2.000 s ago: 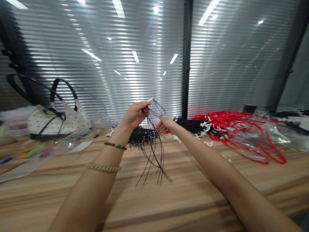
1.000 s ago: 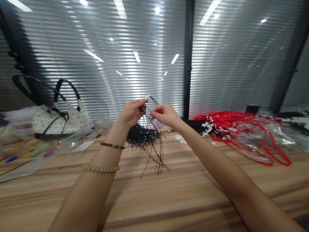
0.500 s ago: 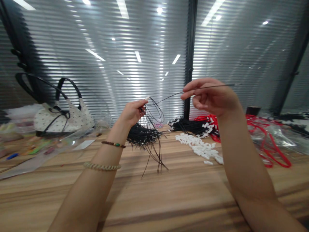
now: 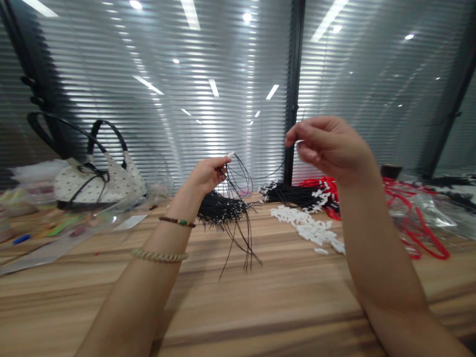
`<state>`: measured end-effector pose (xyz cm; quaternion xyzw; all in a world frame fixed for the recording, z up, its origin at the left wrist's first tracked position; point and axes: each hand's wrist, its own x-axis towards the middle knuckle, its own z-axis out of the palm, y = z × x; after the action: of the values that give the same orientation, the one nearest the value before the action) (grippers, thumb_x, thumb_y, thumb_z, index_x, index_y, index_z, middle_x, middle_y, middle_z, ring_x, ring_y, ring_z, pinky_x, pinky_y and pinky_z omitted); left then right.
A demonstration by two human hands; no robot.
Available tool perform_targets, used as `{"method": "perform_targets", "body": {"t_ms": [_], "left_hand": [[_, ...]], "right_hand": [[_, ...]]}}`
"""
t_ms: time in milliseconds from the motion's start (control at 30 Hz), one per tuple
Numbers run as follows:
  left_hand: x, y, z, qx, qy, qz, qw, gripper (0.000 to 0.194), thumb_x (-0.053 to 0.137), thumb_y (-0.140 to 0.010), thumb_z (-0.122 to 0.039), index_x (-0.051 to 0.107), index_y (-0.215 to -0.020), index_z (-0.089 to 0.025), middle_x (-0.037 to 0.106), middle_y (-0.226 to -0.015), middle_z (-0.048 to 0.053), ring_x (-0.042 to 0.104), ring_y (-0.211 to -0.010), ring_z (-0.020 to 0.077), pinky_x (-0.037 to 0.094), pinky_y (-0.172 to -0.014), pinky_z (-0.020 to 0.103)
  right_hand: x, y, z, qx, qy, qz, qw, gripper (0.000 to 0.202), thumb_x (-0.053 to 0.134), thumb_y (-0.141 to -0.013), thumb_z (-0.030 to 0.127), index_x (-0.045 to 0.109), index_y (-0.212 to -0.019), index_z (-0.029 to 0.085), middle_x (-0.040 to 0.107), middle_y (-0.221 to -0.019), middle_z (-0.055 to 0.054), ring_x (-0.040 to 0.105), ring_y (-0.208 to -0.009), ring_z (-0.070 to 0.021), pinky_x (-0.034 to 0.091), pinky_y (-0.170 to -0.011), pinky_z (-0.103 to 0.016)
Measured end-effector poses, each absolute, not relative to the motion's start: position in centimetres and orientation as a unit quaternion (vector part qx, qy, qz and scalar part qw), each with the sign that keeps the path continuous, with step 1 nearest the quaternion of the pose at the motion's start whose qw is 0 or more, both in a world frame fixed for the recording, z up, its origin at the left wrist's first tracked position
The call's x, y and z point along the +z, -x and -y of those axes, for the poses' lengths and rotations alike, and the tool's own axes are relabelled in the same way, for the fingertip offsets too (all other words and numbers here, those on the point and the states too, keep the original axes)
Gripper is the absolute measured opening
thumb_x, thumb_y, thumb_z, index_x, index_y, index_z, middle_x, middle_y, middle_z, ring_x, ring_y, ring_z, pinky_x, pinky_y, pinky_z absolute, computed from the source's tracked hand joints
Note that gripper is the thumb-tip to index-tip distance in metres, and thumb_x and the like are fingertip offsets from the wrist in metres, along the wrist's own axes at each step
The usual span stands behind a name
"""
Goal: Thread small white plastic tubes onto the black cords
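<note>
- Pinching a small white clasp [image 4: 231, 155] between thumb and forefinger, my left hand [image 4: 208, 173] is raised above the wooden table [image 4: 238, 307], with a bunch of thin black cords [image 4: 238, 218] looping by the clasp and hanging down from my fingers until their loose ends reach the tabletop.
- My right hand [image 4: 329, 146] is lifted higher and off to the right, well apart from the left, thumb and forefinger pressed together at the tips; whether a cord sits between them I cannot tell, it is too fine to make out.
- Behind the hanging cords lies a pile of black cords [image 4: 219, 210] on the table.
- Just right of that, a scatter of white clasps [image 4: 310, 229] lies loose on the wood, below my right wrist.
- Further back is another black bundle with white ends [image 4: 293, 193], and beside it a heap of red cords [image 4: 409, 208], some on clear plastic.
- At the far left stands a spotted handbag [image 4: 98, 183] with dark handles.
</note>
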<state>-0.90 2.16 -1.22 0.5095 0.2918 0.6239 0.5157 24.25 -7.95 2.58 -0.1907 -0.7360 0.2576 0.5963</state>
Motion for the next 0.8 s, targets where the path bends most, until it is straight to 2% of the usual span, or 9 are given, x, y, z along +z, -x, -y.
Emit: {"method": "perform_targets", "body": {"t_ms": [100,200,300,433,667,800], "left_hand": [[-1.1,0.7,-2.0,0.618,-0.514,-0.287,0.521,0.007,0.075,-0.070,-0.006,0.072,-0.067,-0.012,0.062,-0.057,0.001,0.048,-0.044,0.0060,0.039,-0.039,0.017],[-0.9,0.5,-1.7,0.614,-0.519,-0.281,0.525,0.007,0.073,-0.073,-0.006,0.073,-0.067,-0.011,0.063,-0.057,0.001,0.049,-0.045,0.0060,0.039,-0.040,0.017],[-0.5,0.2,-1.1,0.608,-0.521,-0.279,0.531,0.011,0.070,-0.075,-0.006,0.072,-0.066,-0.011,0.063,-0.058,0.002,0.050,-0.046,0.0064,0.040,-0.040,0.017],[-0.1,-0.4,0.0,0.601,-0.522,-0.280,0.537,0.013,0.069,-0.075,-0.004,0.072,-0.065,-0.011,0.063,-0.057,0.002,0.049,-0.044,0.0061,0.041,-0.041,0.018],[0.3,-1.2,1.3,0.586,-0.529,-0.286,0.543,0.013,0.073,-0.071,-0.001,0.070,-0.065,-0.012,0.063,-0.057,0.001,0.051,-0.046,0.0055,0.042,-0.043,0.017],[0.4,-1.4,1.5,0.587,-0.525,-0.291,0.543,0.015,0.070,-0.074,0.000,0.070,-0.064,-0.011,0.063,-0.056,0.001,0.051,-0.046,0.0052,0.042,-0.043,0.017]], "right_hand": [[1.7,-22.3,5.6,0.168,0.269,0.728,0.608,0.010,0.073,-0.078,0.024,0.071,-0.078,0.014,0.065,-0.061,-0.001,0.050,-0.044,-0.0055,0.036,-0.040,-0.019],[0.5,-20.8,3.3,0.131,0.318,0.743,0.574,0.018,0.070,-0.079,0.026,0.072,-0.092,0.012,0.067,-0.061,-0.002,0.053,-0.045,-0.0080,0.039,-0.043,-0.022],[-0.5,-19.9,1.8,0.081,0.335,0.762,0.548,0.022,0.064,-0.084,0.033,0.073,-0.082,0.012,0.068,-0.062,-0.004,0.053,-0.046,-0.0087,0.039,-0.047,-0.024],[-0.9,-19.5,1.4,-0.022,0.332,0.755,0.565,0.026,0.064,-0.083,0.033,0.073,-0.070,0.013,0.067,-0.061,-0.004,0.055,-0.057,-0.0119,0.037,-0.052,-0.025],[-0.8,-19.2,1.9,-0.043,0.355,0.748,0.559,0.025,0.063,-0.083,0.034,0.073,-0.068,0.015,0.069,-0.066,-0.004,0.058,-0.065,-0.0142,0.038,-0.058,-0.025],[-0.8,-19.1,1.8,-0.046,0.350,0.750,0.559,0.025,0.063,-0.083,0.033,0.073,-0.069,0.015,0.068,-0.065,-0.004,0.058,-0.065,-0.0145,0.038,-0.059,-0.025]]}}
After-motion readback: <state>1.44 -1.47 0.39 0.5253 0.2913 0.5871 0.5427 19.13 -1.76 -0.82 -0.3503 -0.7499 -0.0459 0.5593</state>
